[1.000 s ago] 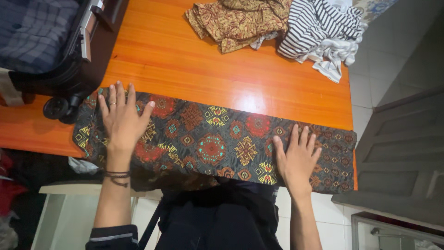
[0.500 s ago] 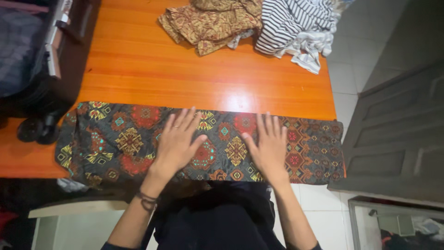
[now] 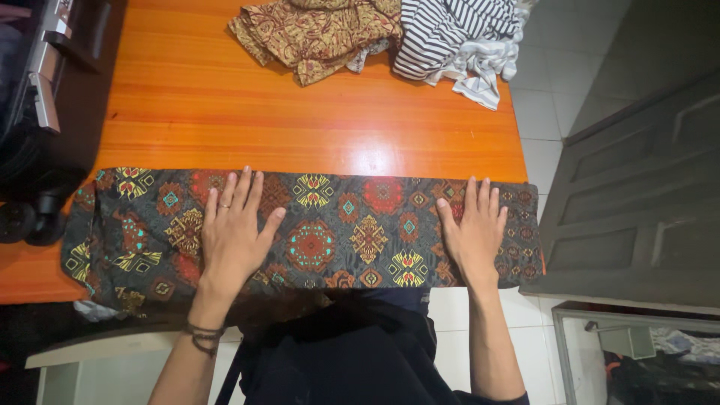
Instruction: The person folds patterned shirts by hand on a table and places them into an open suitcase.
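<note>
A long folded cloth [image 3: 337, 225], dark with red, yellow and teal medallion patterns, lies along the near edge of an orange wooden table [image 3: 300, 120]. My left hand [image 3: 234, 229] rests flat on its left-centre part, fingers spread, a ring on one finger and cords at the wrist. On the cloth's right end my right hand [image 3: 472, 232] lies flat with fingers together. Neither hand grips anything.
A crumpled brown patterned garment [image 3: 315, 34] and a black-and-white striped garment [image 3: 457, 34] lie at the table's far side. A dark suitcase [image 3: 37, 112] with wheels sits on the table's left. White tiled floor [image 3: 536, 112] and a grey panelled door [image 3: 637, 195] lie to the right.
Both hands have slid apart along the cloth from its middle: the left one leftward, the right one toward the right end. The view has shifted slightly right.
</note>
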